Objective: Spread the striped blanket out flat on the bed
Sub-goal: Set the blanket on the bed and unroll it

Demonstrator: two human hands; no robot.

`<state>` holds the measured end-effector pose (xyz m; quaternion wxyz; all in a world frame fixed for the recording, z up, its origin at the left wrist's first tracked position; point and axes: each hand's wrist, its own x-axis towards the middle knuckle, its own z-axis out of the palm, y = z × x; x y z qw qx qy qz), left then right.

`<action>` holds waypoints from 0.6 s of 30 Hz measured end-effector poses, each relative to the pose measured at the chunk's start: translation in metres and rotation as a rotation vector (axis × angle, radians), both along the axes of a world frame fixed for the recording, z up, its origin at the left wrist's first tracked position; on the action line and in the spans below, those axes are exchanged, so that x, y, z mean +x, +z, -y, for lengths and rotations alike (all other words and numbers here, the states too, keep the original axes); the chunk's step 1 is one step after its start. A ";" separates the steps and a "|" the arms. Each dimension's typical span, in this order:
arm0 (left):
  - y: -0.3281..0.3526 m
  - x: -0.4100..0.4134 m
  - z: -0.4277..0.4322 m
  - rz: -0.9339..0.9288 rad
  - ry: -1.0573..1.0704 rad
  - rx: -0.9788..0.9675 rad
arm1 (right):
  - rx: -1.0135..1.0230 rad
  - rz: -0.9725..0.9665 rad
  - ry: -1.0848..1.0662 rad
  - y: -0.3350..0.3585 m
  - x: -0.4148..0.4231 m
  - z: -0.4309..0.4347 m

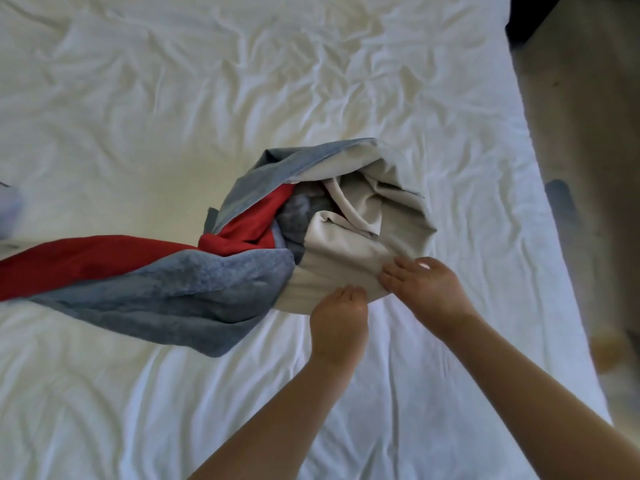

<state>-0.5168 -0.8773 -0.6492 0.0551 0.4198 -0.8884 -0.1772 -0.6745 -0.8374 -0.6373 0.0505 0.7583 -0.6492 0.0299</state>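
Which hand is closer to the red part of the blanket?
Left. The left hand grips the white edge, below and right of the red part; the right hand touches that white edge farther right.

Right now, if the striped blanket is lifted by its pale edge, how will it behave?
Probably floppy: the striped blanket lies twisted in soft folds, so it should sag below the left hand and right hand. Its fuzzy, thick-looking blue pile suggests some weight and drag on the sheet, not sliding.
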 end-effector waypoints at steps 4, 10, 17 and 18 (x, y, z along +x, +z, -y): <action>-0.001 -0.014 -0.010 0.034 -0.070 0.006 | -0.003 0.037 -0.047 0.001 -0.014 -0.016; -0.021 0.036 -0.006 0.032 -0.108 -0.029 | 0.046 0.118 -0.090 -0.020 0.019 -0.016; -0.039 0.088 0.017 -0.050 -0.123 -0.288 | -0.050 0.241 0.176 -0.038 0.079 0.000; -0.040 0.084 0.018 -0.060 -0.109 -0.297 | -0.051 0.248 0.168 -0.040 0.081 0.002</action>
